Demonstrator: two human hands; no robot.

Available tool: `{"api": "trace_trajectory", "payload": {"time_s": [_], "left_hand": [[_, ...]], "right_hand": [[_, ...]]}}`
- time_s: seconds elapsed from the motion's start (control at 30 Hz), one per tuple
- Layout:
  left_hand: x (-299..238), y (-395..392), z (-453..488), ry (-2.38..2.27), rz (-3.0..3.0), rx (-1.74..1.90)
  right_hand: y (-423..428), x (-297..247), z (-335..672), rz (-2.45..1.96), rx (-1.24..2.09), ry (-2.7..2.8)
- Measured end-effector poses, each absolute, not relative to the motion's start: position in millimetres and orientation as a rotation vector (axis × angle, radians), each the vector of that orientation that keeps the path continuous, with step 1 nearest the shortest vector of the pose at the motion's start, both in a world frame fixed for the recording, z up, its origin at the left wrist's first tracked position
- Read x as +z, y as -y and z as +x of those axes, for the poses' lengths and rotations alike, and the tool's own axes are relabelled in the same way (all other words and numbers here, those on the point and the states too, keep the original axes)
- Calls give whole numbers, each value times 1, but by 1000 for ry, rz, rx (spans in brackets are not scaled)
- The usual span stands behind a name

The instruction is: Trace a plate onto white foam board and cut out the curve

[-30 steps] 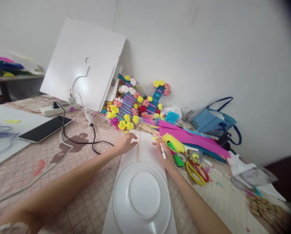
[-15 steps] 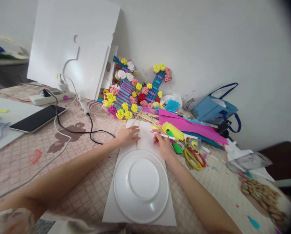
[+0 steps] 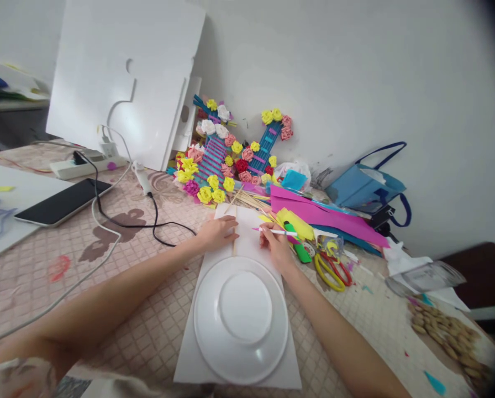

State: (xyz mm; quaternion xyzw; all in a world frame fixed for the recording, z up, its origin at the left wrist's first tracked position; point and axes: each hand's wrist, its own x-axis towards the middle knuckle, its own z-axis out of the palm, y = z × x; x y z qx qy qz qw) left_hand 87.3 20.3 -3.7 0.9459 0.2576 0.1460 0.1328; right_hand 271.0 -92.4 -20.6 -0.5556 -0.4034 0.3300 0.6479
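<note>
A white sheet of board (image 3: 186, 359) lies lengthwise in front of me, with an upside-down white plate (image 3: 214, 337) over its near part. My left hand (image 3: 217, 234) rests flat on the board's far left side, fingers stretched out against a thin wooden stick (image 3: 235, 250) that runs along the board toward the plate's rim. In the fingers of my right hand (image 3: 274, 243) is a white marker pen (image 3: 288, 232). Its pink tip points left, above the board's far right part.
Yellow-and-red scissors (image 3: 330, 271), a green tool (image 3: 300, 249), magenta sheets (image 3: 330, 213) and wooden sticks lie right and beyond. Decorated blue stick shapes with paper flowers (image 3: 212, 157) lean at the wall. A glue gun (image 3: 141, 177), cords and a tablet (image 3: 63, 203) are left.
The marker's tip has shifted slightly left and down, and the pen now lies more level in my right hand. My left hand has stayed in place.
</note>
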Motion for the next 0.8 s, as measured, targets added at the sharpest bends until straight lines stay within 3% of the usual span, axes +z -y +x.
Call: {"api": "trace_trajectory", "payload": {"time_s": [0.8], "left_hand": [[-5,-24,86,-749,2773,393]], "right_hand": [[88,7,292,-1122,676,746]]}}
